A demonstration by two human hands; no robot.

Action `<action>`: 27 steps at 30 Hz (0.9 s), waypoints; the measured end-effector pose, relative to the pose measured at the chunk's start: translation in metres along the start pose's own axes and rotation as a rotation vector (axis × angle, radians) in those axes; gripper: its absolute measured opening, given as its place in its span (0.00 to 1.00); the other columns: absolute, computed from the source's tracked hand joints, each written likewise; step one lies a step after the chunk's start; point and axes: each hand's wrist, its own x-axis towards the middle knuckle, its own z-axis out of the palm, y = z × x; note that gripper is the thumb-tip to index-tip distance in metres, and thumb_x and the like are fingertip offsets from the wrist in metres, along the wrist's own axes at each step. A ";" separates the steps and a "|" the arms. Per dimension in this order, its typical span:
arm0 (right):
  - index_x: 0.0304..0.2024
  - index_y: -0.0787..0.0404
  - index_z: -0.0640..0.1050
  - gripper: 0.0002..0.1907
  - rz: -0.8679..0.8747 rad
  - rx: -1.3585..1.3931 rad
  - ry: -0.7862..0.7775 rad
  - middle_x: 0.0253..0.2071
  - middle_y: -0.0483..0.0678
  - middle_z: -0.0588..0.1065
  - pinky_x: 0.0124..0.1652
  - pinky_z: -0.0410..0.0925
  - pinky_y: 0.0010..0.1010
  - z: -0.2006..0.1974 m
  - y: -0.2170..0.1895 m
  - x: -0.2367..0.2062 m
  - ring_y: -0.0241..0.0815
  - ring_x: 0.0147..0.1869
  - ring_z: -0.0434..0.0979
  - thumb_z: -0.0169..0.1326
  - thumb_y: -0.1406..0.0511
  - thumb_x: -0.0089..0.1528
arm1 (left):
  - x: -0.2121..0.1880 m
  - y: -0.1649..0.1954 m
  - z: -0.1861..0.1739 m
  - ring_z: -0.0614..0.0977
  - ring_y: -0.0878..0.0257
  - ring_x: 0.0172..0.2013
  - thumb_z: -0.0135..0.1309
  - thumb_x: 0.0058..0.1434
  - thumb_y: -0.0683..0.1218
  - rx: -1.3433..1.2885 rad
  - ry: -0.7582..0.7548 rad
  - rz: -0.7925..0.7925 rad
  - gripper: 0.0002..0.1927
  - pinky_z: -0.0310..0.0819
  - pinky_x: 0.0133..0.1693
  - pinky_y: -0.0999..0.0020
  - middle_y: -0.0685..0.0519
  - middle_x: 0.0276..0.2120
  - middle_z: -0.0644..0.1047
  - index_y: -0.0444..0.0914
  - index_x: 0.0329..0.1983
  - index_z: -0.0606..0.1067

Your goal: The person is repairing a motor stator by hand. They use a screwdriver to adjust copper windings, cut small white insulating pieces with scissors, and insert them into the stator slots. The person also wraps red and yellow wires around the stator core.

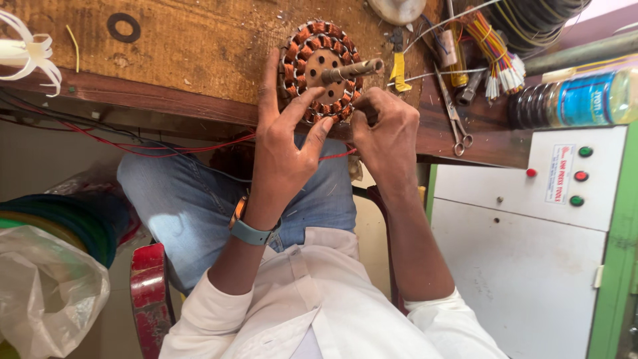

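Note:
A round motor stator [320, 66] with copper-orange coil windings and a metal shaft lies at the near edge of the wooden workbench [199, 46]. My left hand [284, 143] holds its left rim, thumb and forefinger resting on the windings. My right hand [385, 129] is closed on the lower right rim, fingers pinched at the coils. Thin red wires [199, 147] trail from under the stator to the left below the bench edge.
Scissors [454, 119], a bundle of coloured wires [495, 56], a yellow-handled tool [399, 70] and a plastic bottle [585, 98] lie on the bench to the right. A white control box with red and green buttons [531, 219] stands at right. A plastic bag [46, 292] sits at left.

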 end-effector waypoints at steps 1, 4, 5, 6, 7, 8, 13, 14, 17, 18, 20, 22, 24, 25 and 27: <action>0.35 0.70 0.78 0.03 0.011 0.006 -0.007 0.32 0.55 0.79 0.37 0.73 0.35 0.000 -0.002 0.001 0.45 0.34 0.82 0.55 0.76 0.58 | 0.000 0.000 -0.002 0.61 0.38 0.75 0.64 0.64 0.42 -0.010 -0.002 -0.007 0.21 0.61 0.73 0.51 0.35 0.77 0.50 0.33 0.60 0.78; 0.35 0.71 0.79 0.03 0.045 0.015 -0.031 0.32 0.55 0.79 0.36 0.74 0.33 0.000 -0.007 0.006 0.43 0.33 0.82 0.55 0.76 0.58 | 0.001 0.001 -0.004 0.62 0.38 0.75 0.64 0.62 0.41 -0.058 -0.004 -0.009 0.20 0.63 0.72 0.52 0.35 0.77 0.50 0.33 0.58 0.78; 0.35 0.71 0.79 0.03 0.059 0.012 -0.040 0.31 0.55 0.79 0.36 0.74 0.33 0.000 -0.008 0.007 0.43 0.32 0.83 0.55 0.76 0.58 | 0.002 0.001 -0.005 0.63 0.39 0.74 0.64 0.63 0.41 -0.071 -0.006 -0.013 0.20 0.63 0.72 0.53 0.35 0.77 0.50 0.33 0.58 0.78; 0.34 0.71 0.79 0.03 0.074 0.007 -0.049 0.31 0.55 0.80 0.35 0.74 0.33 0.000 -0.009 0.008 0.43 0.31 0.83 0.55 0.76 0.58 | 0.002 0.002 -0.006 0.63 0.40 0.74 0.64 0.63 0.41 -0.084 -0.009 -0.017 0.20 0.64 0.71 0.53 0.35 0.77 0.50 0.33 0.58 0.78; 0.34 0.71 0.79 0.04 0.070 -0.012 -0.055 0.31 0.55 0.80 0.36 0.74 0.33 0.000 -0.009 0.009 0.43 0.32 0.83 0.55 0.76 0.58 | 0.002 0.002 -0.007 0.64 0.41 0.74 0.64 0.63 0.42 -0.099 -0.014 -0.023 0.20 0.64 0.71 0.54 0.34 0.77 0.50 0.33 0.58 0.78; 0.35 0.70 0.80 0.04 0.068 -0.032 -0.062 0.31 0.55 0.80 0.36 0.74 0.33 0.000 -0.009 0.010 0.43 0.33 0.84 0.55 0.76 0.58 | 0.002 0.001 -0.008 0.63 0.41 0.75 0.64 0.63 0.41 -0.089 -0.016 -0.015 0.20 0.64 0.71 0.54 0.35 0.77 0.50 0.33 0.58 0.78; 0.36 0.70 0.80 0.04 0.050 -0.085 -0.057 0.34 0.56 0.81 0.39 0.75 0.33 0.005 -0.003 0.010 0.44 0.35 0.84 0.56 0.76 0.59 | 0.003 -0.002 -0.010 0.61 0.40 0.76 0.65 0.63 0.42 -0.087 -0.019 0.009 0.21 0.62 0.73 0.53 0.36 0.77 0.50 0.32 0.58 0.78; 0.37 0.70 0.79 0.04 0.040 -0.102 -0.057 0.34 0.57 0.81 0.39 0.76 0.33 0.005 -0.002 0.009 0.44 0.36 0.85 0.56 0.76 0.60 | 0.002 -0.002 -0.010 0.61 0.40 0.76 0.65 0.63 0.42 -0.086 -0.021 0.006 0.21 0.62 0.73 0.53 0.36 0.77 0.50 0.32 0.58 0.78; 0.41 0.69 0.80 0.06 0.096 -0.050 -0.145 0.36 0.54 0.82 0.40 0.78 0.30 0.000 0.004 0.008 0.41 0.39 0.86 0.55 0.77 0.63 | 0.001 -0.004 -0.012 0.60 0.41 0.76 0.65 0.63 0.42 -0.091 -0.041 0.007 0.21 0.62 0.74 0.53 0.37 0.77 0.50 0.32 0.58 0.78; 0.43 0.69 0.80 0.07 0.129 -0.015 -0.187 0.37 0.53 0.82 0.40 0.79 0.28 -0.004 0.007 0.009 0.40 0.40 0.87 0.54 0.77 0.64 | 0.001 -0.006 -0.014 0.60 0.41 0.77 0.65 0.63 0.42 -0.102 -0.054 0.012 0.21 0.62 0.74 0.54 0.37 0.78 0.49 0.32 0.59 0.78; 0.45 0.68 0.80 0.09 0.252 0.146 -0.311 0.39 0.51 0.82 0.42 0.78 0.28 -0.018 0.012 0.017 0.39 0.42 0.86 0.52 0.77 0.65 | 0.002 -0.009 -0.016 0.59 0.41 0.77 0.65 0.64 0.42 -0.119 -0.072 0.032 0.21 0.61 0.75 0.54 0.37 0.78 0.48 0.32 0.59 0.78; 0.46 0.68 0.81 0.10 0.284 0.207 -0.402 0.40 0.50 0.82 0.43 0.77 0.28 -0.025 0.016 0.026 0.39 0.44 0.86 0.53 0.77 0.65 | 0.002 -0.011 -0.020 0.58 0.40 0.78 0.65 0.65 0.42 -0.124 -0.094 0.050 0.21 0.61 0.75 0.53 0.38 0.78 0.47 0.33 0.60 0.78; 0.46 0.69 0.82 0.09 0.221 0.163 -0.448 0.39 0.50 0.82 0.43 0.77 0.28 -0.027 0.019 0.036 0.40 0.43 0.86 0.55 0.77 0.65 | 0.001 -0.011 -0.021 0.57 0.40 0.78 0.65 0.65 0.42 -0.114 -0.102 0.052 0.19 0.61 0.75 0.53 0.38 0.78 0.47 0.34 0.59 0.79; 0.45 0.69 0.82 0.08 0.237 0.134 -0.481 0.38 0.50 0.82 0.42 0.77 0.28 -0.026 0.019 0.041 0.39 0.42 0.86 0.55 0.76 0.65 | 0.002 -0.012 -0.020 0.57 0.40 0.77 0.65 0.65 0.42 -0.109 -0.104 0.057 0.18 0.60 0.75 0.53 0.39 0.78 0.47 0.35 0.58 0.80; 0.43 0.69 0.82 0.06 0.271 0.074 -0.544 0.36 0.50 0.82 0.39 0.77 0.28 -0.028 0.018 0.050 0.39 0.39 0.86 0.55 0.75 0.65 | 0.003 -0.014 -0.020 0.57 0.40 0.78 0.65 0.65 0.42 -0.102 -0.105 0.059 0.18 0.61 0.75 0.53 0.39 0.78 0.47 0.36 0.58 0.80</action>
